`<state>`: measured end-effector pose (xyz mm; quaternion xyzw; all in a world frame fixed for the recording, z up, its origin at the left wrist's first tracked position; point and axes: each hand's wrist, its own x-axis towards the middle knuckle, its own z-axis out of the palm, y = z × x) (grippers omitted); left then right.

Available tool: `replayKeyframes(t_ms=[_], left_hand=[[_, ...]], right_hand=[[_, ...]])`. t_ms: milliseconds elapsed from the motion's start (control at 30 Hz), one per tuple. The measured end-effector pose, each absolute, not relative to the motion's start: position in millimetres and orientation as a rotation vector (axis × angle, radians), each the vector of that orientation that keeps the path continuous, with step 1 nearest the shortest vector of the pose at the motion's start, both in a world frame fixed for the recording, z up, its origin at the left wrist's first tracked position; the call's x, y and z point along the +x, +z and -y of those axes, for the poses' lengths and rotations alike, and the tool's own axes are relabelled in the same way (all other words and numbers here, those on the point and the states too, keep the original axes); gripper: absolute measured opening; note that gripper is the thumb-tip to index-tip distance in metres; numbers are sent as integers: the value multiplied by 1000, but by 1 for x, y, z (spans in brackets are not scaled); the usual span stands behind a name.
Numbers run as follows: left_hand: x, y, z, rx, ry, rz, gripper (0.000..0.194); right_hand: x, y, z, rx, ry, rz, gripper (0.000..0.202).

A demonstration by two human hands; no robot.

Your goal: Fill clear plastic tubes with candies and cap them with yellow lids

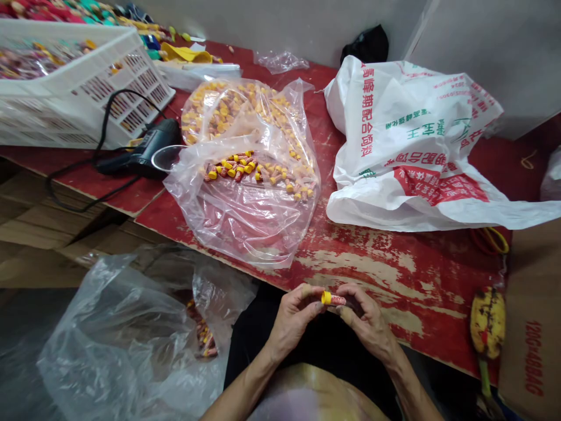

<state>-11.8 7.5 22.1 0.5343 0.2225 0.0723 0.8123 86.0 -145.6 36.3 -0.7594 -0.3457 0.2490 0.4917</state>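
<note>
Left fingers (311, 310) and right fingers (349, 316) pinch a yellow-capped tube (336, 300); a carton (528, 286) reads "120G×48BAG".

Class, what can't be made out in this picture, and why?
Head view:
Yellow-capped tube between left hand and right hand: lettering too small.
White sack: inside hidden by its opaque sides.
Carton: right part cut off by the right edge.
White basket: left end cut by left edge.

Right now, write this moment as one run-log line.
left hand: at yellow-capped piece | right hand: pinching same piece | clear bag with similar pieces: on red table
</note>
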Motion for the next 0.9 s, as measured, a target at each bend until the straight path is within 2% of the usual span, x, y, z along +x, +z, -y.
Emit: replayKeyframes(t_ms=[100, 167, 267, 367, 600, 800, 900], left_hand=[[-12, 18, -7, 1225, 151, -443, 24], [-13, 15, -7, 1294, 158, -447, 28], [-14, 13, -6, 1342, 164, -491, 26], [-15, 15, -6, 1322, 173, -516, 23], [-10, 22, -5, 1200, 163, -574, 16], [-1, 22, -2, 1175, 179, -576, 13], [-1, 22, 1, 1212, 189, -556, 12]], right_hand=[[94, 43, 153, -1986, 496, 986, 20], [102, 49, 160, -2238, 322, 1094, 21], [113, 51, 172, -2683, 9, 1216, 24], [120, 44, 176, -2904, -140, 1326, 24], [122, 21, 167, -3009, -324, 1283, 23], [121, 9, 179, -2841, -553, 1330, 45], [120, 9, 187, -2756, -528, 1291, 52]])
